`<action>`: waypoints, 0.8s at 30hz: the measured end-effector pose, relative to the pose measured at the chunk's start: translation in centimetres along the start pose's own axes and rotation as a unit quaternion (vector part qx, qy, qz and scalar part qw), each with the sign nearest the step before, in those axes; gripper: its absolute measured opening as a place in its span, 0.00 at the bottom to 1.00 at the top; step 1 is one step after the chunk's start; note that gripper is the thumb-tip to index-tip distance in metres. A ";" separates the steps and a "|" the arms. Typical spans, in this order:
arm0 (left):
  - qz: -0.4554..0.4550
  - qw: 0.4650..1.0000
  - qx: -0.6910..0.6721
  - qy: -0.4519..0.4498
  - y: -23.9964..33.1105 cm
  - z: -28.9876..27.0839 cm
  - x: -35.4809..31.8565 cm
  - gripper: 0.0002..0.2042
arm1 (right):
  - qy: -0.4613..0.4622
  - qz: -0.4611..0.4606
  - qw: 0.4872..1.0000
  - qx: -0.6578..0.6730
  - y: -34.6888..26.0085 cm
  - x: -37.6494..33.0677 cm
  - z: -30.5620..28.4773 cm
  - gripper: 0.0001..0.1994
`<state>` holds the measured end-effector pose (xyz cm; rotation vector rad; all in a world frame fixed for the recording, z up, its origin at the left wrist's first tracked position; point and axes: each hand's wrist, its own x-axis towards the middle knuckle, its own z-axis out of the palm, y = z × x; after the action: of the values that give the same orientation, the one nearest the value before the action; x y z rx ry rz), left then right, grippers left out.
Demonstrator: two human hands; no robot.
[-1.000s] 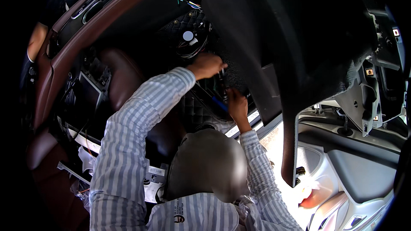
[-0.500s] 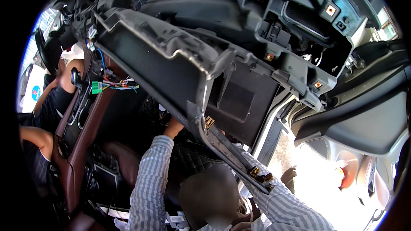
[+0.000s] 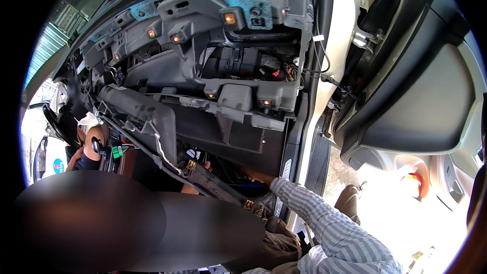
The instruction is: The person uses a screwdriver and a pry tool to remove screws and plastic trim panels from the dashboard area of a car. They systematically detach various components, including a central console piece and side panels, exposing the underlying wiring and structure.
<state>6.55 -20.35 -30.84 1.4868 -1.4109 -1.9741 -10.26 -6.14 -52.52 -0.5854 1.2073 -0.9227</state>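
Note:
My right arm, in a striped sleeve, reaches into the dark footwell under the dashboard. My right hand (image 3: 257,175) is low beside the door sill, close to a slim blue thing (image 3: 252,185) whose kind I cannot make out; its fingers are lost in shadow. Only a bit of my left hand (image 3: 206,165) shows behind the edge of a loose black trim panel (image 3: 144,109), near a small white round part (image 3: 190,153). What either hand holds is hidden. Brass-coloured clips (image 3: 190,165) sit along the panel's lower edge.
The stripped dashboard frame (image 3: 238,96) spans above my hands, with square clip sockets along it. To the right is the open car door (image 3: 406,111). A green connector (image 3: 117,151) with wires hangs at the left, near another person's leg (image 3: 94,142). A blurred patch covers the lower left.
My view has swung to the right, showing more of the door side. My right hand, hidden behind the panel before, now shows in the footwell; my left forearm is mostly covered.

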 end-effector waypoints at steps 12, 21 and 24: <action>0.234 0.971 -0.021 -0.044 14.3 8.6 -24.3 0.21 | 0.033 -0.061 0.993 0.095 -6.3 -25.5 1.9 0.14; 0.245 0.911 -0.179 -0.278 19.8 23.8 -20.1 0.16 | 0.155 -0.348 0.922 -0.066 -24.7 -34.5 -1.0 0.10; 0.164 0.930 -0.188 -0.269 18.5 24.5 -18.6 0.19 | 0.201 -0.430 0.878 -0.056 -26.4 -36.5 -1.4 0.17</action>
<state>-12.19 -3.23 -5.45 0.5204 -1.2540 -2.3443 -21.94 11.05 -12.55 -1.1041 1.3850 -1.8013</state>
